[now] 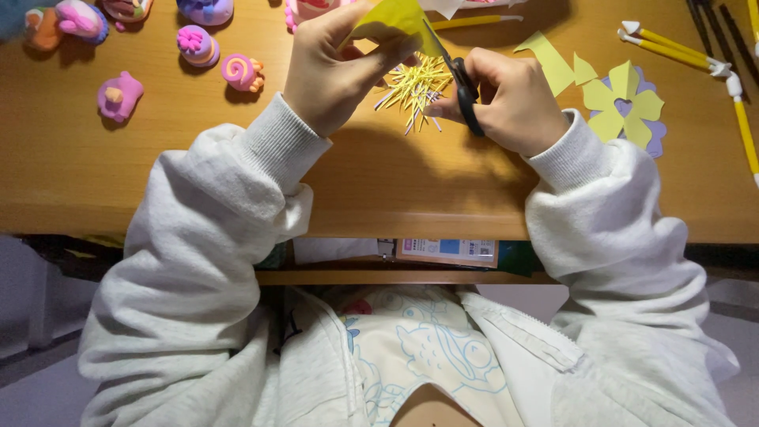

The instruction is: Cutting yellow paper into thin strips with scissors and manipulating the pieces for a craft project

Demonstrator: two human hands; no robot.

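My left hand (332, 67) pinches a yellow sheet of paper (395, 20) above the wooden desk (118, 174). My right hand (514, 99) grips black-handled scissors (462, 83), whose blades reach up into the paper's edge. Under both hands lies a small heap of thin yellow paper strips (415, 87), with a few pale purple ones among them.
Small clay figures sit at the far left: a pink one (118, 96), a purple-and-pink one (198, 45) and a swirl candy shape (241, 73). On the right lie yellow paper offcuts (549, 59), a yellow flower cutout on purple paper (624, 103) and yellow modelling tools (672, 47).
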